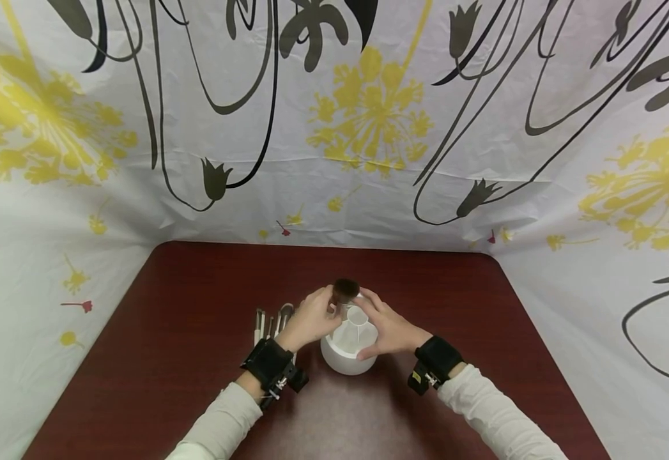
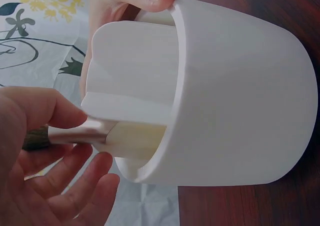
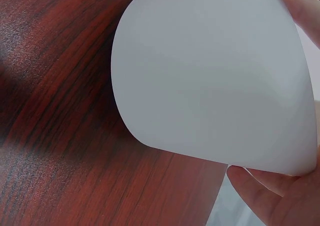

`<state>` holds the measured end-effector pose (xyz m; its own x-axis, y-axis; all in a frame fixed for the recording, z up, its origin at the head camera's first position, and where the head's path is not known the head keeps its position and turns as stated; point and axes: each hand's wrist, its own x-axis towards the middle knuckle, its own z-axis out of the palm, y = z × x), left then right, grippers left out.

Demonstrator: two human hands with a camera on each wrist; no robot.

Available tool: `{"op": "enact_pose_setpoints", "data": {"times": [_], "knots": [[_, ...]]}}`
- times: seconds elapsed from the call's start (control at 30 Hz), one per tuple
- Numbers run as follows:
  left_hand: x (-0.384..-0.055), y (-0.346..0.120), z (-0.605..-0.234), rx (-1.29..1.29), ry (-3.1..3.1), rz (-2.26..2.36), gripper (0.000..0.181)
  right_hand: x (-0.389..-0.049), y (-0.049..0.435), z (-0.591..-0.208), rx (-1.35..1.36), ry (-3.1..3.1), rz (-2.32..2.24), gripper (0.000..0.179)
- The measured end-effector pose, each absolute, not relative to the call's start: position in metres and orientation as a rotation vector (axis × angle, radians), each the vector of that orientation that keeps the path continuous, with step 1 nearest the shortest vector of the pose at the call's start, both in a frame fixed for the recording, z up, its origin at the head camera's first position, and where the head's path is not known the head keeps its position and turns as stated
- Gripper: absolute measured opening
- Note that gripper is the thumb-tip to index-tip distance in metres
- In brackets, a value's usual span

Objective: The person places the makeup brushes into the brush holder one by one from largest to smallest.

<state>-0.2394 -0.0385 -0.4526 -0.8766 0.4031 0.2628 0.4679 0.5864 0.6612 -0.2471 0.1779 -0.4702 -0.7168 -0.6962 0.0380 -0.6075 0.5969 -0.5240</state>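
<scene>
My left hand (image 1: 313, 318) pinches a makeup brush (image 1: 346, 291) between thumb and fingers, its dark bristles pointing up. In the left wrist view the brush's coppery ferrule (image 2: 80, 135) sits between the fingertips, and its pale handle reaches past the rim into a white brush holder (image 2: 240, 96). Dividers split the inside of this round holder (image 1: 346, 364), which stands upright on the table. On its right side, my right hand (image 1: 396, 327) grips the holder, thumb near the front and fingers round the back of the rim. The handle's lower end is hidden inside.
Several more makeup brushes (image 1: 287, 311) lie on the dark red wooden table (image 1: 213, 287) left of the holder, partly covered by my left hand and wrist. A white cloth (image 1: 334, 211) with printed flowers hangs behind the table and along its sides.
</scene>
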Motion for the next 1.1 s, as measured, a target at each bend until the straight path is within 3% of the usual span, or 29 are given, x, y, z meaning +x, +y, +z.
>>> {"op": "enact_pose_setpoints", "data": {"times": [0.27, 1.1], "knots": [[-0.239, -0.047, -0.449, -0.79, -2.754, -1.167, 0.043, -0.247, 0.177, -0.47, -1.061, 2.645, -0.762, 0.109], [-0.256, -0.107, -0.449, -0.493, -3.011, -1.044, 0.039, -0.245, 0.179, -0.464, -1.104, 2.655, -0.692, 0.114]]}}
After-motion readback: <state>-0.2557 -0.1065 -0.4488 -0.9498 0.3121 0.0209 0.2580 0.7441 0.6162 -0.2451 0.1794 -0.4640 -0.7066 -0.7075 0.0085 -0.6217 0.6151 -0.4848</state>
